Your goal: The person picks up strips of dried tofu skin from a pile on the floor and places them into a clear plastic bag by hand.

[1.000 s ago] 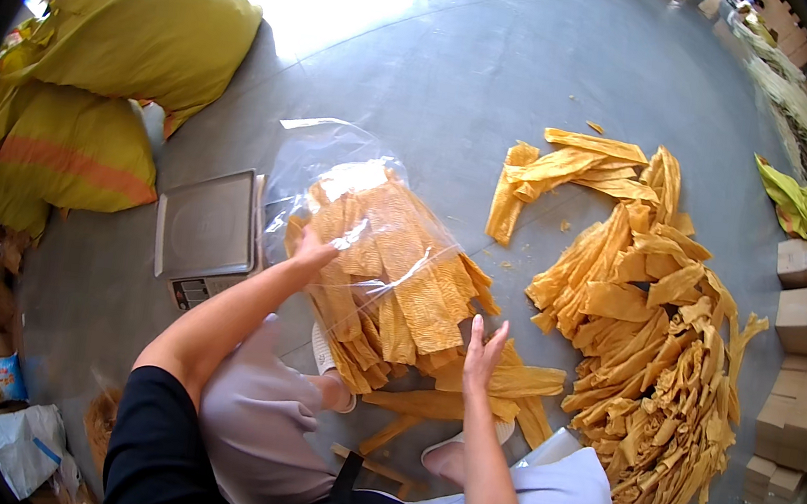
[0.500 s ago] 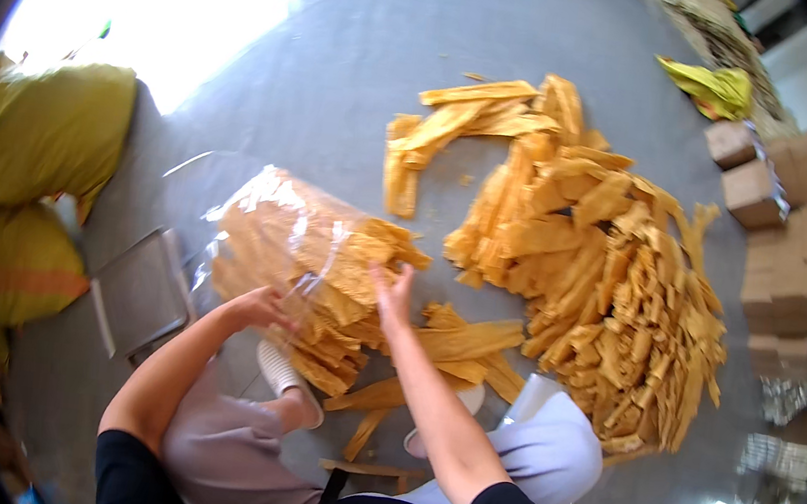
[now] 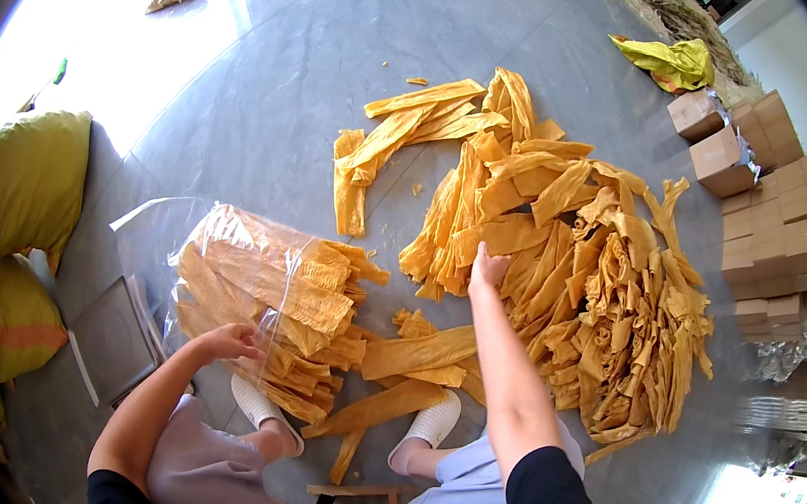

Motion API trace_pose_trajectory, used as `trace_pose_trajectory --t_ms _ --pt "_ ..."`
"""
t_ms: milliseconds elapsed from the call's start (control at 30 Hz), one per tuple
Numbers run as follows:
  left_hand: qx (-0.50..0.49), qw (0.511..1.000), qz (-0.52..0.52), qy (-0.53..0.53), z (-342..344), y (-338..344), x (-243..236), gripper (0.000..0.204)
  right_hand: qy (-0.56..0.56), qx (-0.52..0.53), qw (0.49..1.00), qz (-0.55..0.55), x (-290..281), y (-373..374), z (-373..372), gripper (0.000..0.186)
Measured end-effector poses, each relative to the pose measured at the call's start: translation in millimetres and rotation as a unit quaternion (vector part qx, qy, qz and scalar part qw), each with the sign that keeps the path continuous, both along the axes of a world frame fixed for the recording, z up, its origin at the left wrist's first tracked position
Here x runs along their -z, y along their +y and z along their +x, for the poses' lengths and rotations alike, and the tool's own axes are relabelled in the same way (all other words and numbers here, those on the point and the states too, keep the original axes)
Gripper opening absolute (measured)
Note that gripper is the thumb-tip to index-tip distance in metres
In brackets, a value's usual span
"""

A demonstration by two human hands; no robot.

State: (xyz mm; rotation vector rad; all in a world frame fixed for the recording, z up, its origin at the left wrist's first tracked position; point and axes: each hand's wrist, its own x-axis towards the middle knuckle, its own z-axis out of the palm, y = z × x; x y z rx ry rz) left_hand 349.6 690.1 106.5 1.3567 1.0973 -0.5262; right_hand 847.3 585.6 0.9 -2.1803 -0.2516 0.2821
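Observation:
A clear plastic bag [image 3: 255,234] lies on its side at the left, packed with wrinkled yellow strips that look like dried tofu skin. The strips' ends stick out of its mouth on the right. At the bag's near edge is my left hand [image 3: 233,340], its fingers curled in on the plastic. My right hand [image 3: 489,269] reaches forward to the left part of a large heap of the same strips [image 3: 563,262], thumb and fingers apart, touching or just above them. Loose strips [image 3: 421,353] lie between bag and heap, by my feet.
Yellow-green woven sacks [image 3: 18,195] stand at the left, beside a grey framed panel [image 3: 115,343]. A white strap [image 3: 152,211] trails from the bag. Cardboard boxes [image 3: 800,225] are stacked at the right. A yellow sack [image 3: 671,61] lies at the far right.
My right hand has left the strips at the bag's mouth and moved right to the heap. My left hand stays by the bag. The view has shifted.

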Motion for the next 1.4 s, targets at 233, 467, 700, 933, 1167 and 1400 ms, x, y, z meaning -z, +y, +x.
trace_pose_trajectory --t_ms 233,467,700,933,1167,1400 --pt "-0.002 0.999 0.036 -0.022 -8.9 11.8 7.9 0.029 0.279 -0.092 0.948 -0.120 -39.2 45.2 -9.0 0.118" --pt "-0.011 0.999 0.052 -0.006 -9.3 16.5 25.5 0.024 -0.065 -0.183 0.859 -0.474 -31.4 61.5 -19.5 0.119" --pt "0.033 0.997 0.049 0.051 -9.3 20.8 27.5 0.025 0.086 -0.260 0.856 -0.438 -64.4 43.7 -29.5 0.113" --pt "0.112 0.974 0.176 0.092 5.2 19.9 12.7 0.035 -0.114 -0.285 0.907 -0.288 -5.1 18.4 -31.9 0.062" --pt "0.173 0.944 0.265 0.089 38.0 9.3 -20.2 0.050 0.017 -0.268 0.952 -0.148 -17.4 -46.1 -65.2 0.046" --pt "0.183 0.959 0.215 -0.035 32.4 -13.0 -22.9 0.065 0.336 -0.223 0.903 0.145 -65.2 -77.0 -103.8 0.034"
